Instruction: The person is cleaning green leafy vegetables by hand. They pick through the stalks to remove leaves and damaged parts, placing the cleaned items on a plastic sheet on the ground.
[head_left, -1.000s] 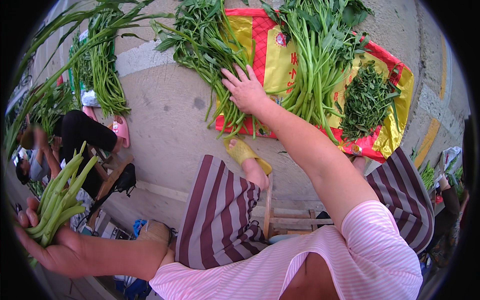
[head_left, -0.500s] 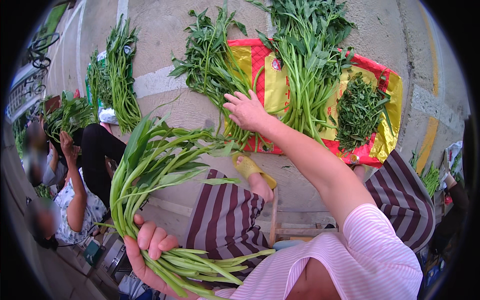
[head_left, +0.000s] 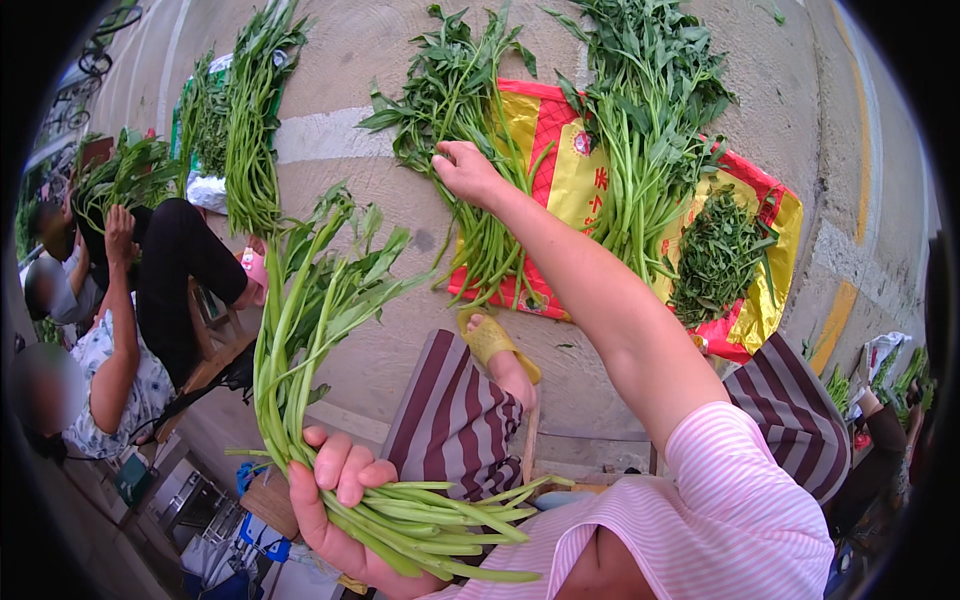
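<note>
My left hand (head_left: 345, 490) is wrapped around the lower stalks of a bunch of water spinach (head_left: 295, 350). Its leaves lean up and away, while the cut ends stick out to the right over my lap. My right hand (head_left: 467, 172) reaches out to the left heap of water spinach (head_left: 450, 105), its fingers bent in a pinch on the stalks; how many it has is hidden. That heap lies partly on a red and yellow plastic sack (head_left: 560, 185) on the ground. A larger heap of water spinach (head_left: 640, 130) lies beside it, to the right.
A pile of loose short leaves (head_left: 722, 255) sits at the sack's right end. More greens (head_left: 255, 120) lie on another sack at far left, near seated people, one holding a leafy bunch (head_left: 130, 175). My foot in a yellow slipper (head_left: 490, 338) rests just before the sack.
My right hand has moved up and left over the left heap, and its spread fingers have closed in. The bunch in my left hand has swung more upright.
</note>
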